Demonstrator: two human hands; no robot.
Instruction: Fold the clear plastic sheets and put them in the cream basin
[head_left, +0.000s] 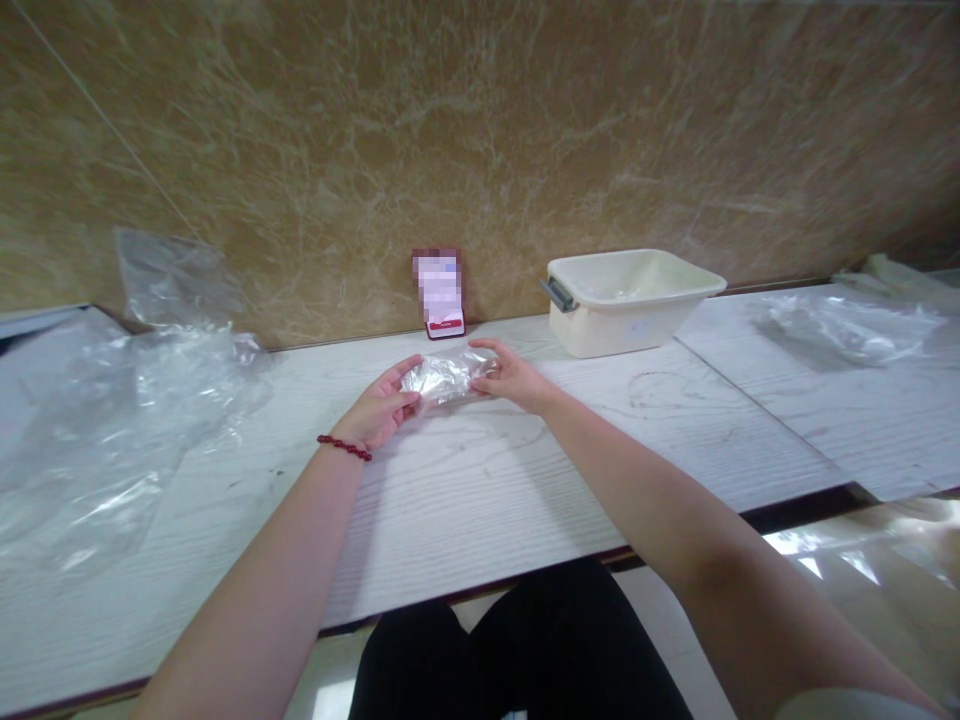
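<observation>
A small crumpled clear plastic bag [444,378] is held between both hands just above the white wood-grain table [465,500]. My left hand [381,408], with a red bead bracelet at the wrist, pinches the bag's left end. My right hand [511,376] grips its right end with fingers curled round it. What the bag holds cannot be made out.
A cream plastic tub [626,300] with a grey handle stands at the back right against the marble wall. A small red-based card stand [441,295] leans at the wall behind the hands. Large clear plastic sheets lie at left [112,420] and far right [840,325].
</observation>
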